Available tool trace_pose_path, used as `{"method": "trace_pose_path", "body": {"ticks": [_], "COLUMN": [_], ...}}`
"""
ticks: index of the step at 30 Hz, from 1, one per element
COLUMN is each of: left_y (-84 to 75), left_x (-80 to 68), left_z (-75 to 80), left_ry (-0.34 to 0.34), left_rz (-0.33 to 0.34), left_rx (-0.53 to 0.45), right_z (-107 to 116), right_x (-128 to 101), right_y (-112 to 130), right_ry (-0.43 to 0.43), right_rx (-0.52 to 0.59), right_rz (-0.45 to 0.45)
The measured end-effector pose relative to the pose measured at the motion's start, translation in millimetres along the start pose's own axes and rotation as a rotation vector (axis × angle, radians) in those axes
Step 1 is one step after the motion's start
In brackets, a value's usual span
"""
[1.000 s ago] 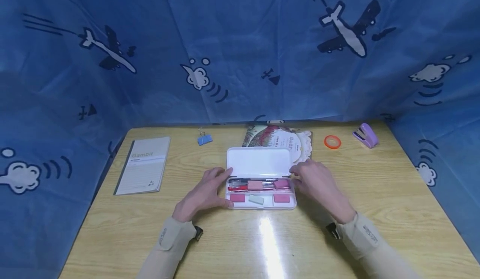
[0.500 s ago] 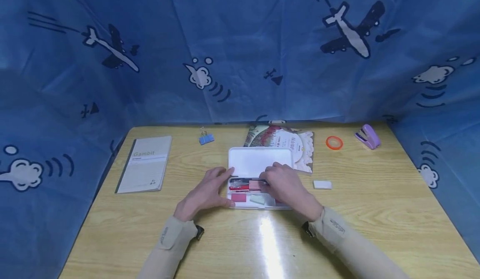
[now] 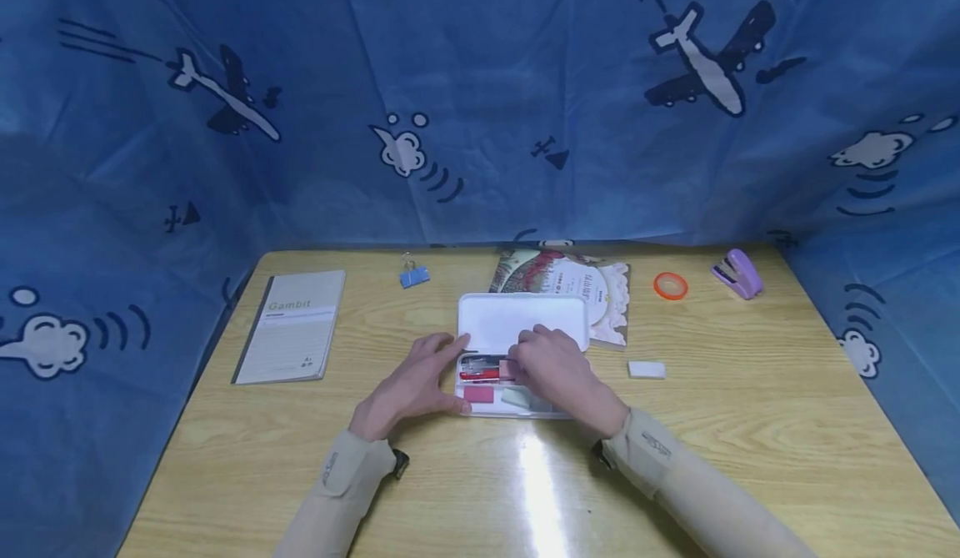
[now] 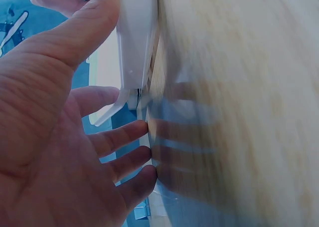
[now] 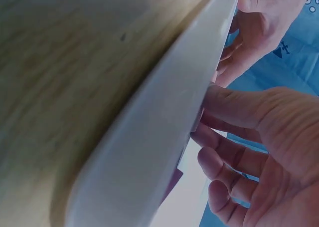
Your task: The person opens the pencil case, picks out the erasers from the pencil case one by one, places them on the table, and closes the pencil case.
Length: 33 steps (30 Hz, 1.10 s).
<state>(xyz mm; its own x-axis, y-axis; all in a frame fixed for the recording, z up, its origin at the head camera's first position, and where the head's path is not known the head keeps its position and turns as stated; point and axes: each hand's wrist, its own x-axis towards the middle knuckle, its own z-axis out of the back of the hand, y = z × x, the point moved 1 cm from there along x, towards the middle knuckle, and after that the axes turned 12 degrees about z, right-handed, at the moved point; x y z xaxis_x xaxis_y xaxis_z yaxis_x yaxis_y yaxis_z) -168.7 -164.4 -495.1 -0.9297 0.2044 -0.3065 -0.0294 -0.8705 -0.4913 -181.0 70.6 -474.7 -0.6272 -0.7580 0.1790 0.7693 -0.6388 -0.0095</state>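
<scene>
A white pencil case [image 3: 487, 320] lies with its lid folded back on the wooden table. Spanning its left end, my left hand [image 3: 408, 387] holds it, thumb at the front edge and index finger by the hinge. My right hand [image 3: 558, 370] reaches into the case from the right, thumb and index finger pinching a pink eraser [image 3: 506, 370]. Beside that eraser lie a red pen [image 3: 478, 375] and other pens. In the front compartments sit a darker pink eraser [image 3: 478, 394] and a pale green eraser [image 3: 514, 397]. The hand hides the case's right part.
A white eraser [image 3: 647, 369] lies right of the case. Behind are a patterned booklet [image 3: 611, 312], partly under the lid, an orange tape roll [image 3: 670, 286] and a purple stapler [image 3: 738, 274]. To the left are a blue binder clip [image 3: 414, 277] and a notebook [image 3: 292, 329].
My right hand has moved left from the case's right edge into the case, over the pens and erasers. The white eraser now shows on the table. My left hand stays put.
</scene>
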Motion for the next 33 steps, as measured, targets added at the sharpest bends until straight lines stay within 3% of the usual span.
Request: {"method": "trace_pose_path", "body": {"ticks": [18, 24, 33], "left_y": [1.8, 1.2, -0.2], "left_x": [0.4, 0.7, -0.9], "left_z": [-0.9, -1.6, 0.6], "left_ry": [0.003, 0.010, 0.009], "left_rz": [-0.007, 0.001, -0.013], "left_rx": [-0.018, -0.012, -0.021], "right_z": [10, 14, 23], "right_x": [-4, -20, -51], "right_y": [-5, -20, -50], "right_ry": [-0.102, -0.152, -0.106], "right_rx": [0.031, -0.001, 0.070], "right_rz": [-0.015, -0.012, -0.117]}}
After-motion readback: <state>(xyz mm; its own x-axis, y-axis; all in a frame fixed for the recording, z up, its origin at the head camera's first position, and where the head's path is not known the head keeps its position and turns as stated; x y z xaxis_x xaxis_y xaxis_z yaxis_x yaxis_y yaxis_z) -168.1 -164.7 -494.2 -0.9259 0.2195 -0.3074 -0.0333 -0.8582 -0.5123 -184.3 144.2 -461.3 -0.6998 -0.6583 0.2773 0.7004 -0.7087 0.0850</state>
